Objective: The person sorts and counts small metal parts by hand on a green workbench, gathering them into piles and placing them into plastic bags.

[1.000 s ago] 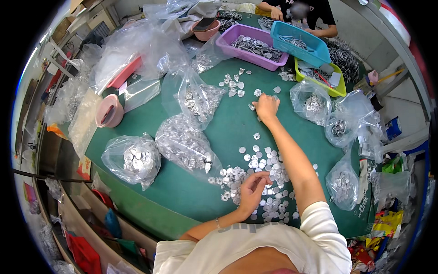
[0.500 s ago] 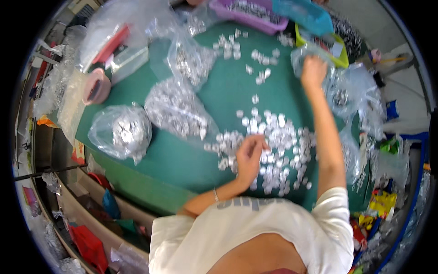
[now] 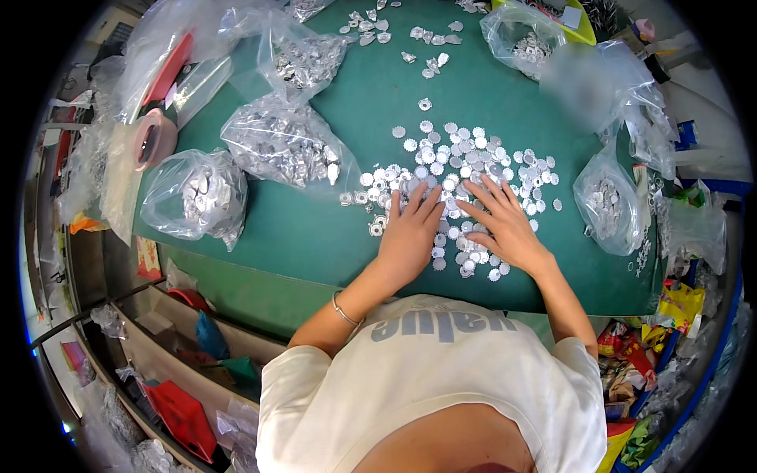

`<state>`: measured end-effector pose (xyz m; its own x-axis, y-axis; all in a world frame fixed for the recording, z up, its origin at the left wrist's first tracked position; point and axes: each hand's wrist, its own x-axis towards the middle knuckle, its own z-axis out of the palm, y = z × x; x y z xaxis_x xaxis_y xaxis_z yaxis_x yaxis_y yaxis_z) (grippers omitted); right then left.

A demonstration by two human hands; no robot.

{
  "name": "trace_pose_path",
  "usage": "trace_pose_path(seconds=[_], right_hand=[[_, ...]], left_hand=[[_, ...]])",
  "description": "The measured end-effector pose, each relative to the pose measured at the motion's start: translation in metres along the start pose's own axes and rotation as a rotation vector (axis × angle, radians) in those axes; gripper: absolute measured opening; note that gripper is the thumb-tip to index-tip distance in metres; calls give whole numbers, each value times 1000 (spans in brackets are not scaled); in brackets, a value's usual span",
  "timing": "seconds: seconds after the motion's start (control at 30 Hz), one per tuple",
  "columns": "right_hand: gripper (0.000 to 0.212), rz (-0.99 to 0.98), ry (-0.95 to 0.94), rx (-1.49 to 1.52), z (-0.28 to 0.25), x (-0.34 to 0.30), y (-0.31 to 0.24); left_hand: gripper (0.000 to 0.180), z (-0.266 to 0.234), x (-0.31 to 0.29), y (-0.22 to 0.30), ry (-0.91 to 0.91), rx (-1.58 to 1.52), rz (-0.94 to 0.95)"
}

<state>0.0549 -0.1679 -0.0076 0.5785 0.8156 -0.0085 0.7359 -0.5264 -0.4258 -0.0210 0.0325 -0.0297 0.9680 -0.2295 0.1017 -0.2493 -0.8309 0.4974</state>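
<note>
Many small silvery discs with notched edges [image 3: 540, 169] lie spread over the green table in front of me. On the left part of the spread, my left hand [image 3: 410, 235] rests palm down, fingers stretched out over the discs. My right hand [image 3: 509, 230] lies beside it, palm down with spread fingers touching the discs on the right. Neither hand holds anything. Some discs are hidden under the fingers. A single flower-shaped metal piece [image 3: 425, 103] sits apart, beyond the spread.
Clear plastic bags of metal pieces stand left [image 3: 206, 193], left of centre [image 3: 288, 142], right [image 3: 607, 197] and far right [image 3: 532, 49]. Small groups of metal pieces [image 3: 434, 65] lie farther back. A pink cup [image 3: 158, 140] stands at the left edge. Open drawers [image 3: 150, 347] are below left.
My right hand has come back from the bag at the far right and now lies flat on the discs. My left hand has opened from curled fingers. The view has shifted.
</note>
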Motion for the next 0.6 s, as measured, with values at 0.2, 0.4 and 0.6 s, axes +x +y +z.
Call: trace_pose_path(seconds=[0.2, 0.4, 0.6], right_hand=[[30, 143, 215, 134, 2, -39, 7], [23, 198, 401, 319, -1, -10, -8], [20, 198, 330, 386, -2, -11, -13]], left_hand=[[36, 5, -30, -2, 80, -143, -44], [33, 8, 3, 4, 257, 33, -175], [25, 10, 3, -3, 236, -98, -9]])
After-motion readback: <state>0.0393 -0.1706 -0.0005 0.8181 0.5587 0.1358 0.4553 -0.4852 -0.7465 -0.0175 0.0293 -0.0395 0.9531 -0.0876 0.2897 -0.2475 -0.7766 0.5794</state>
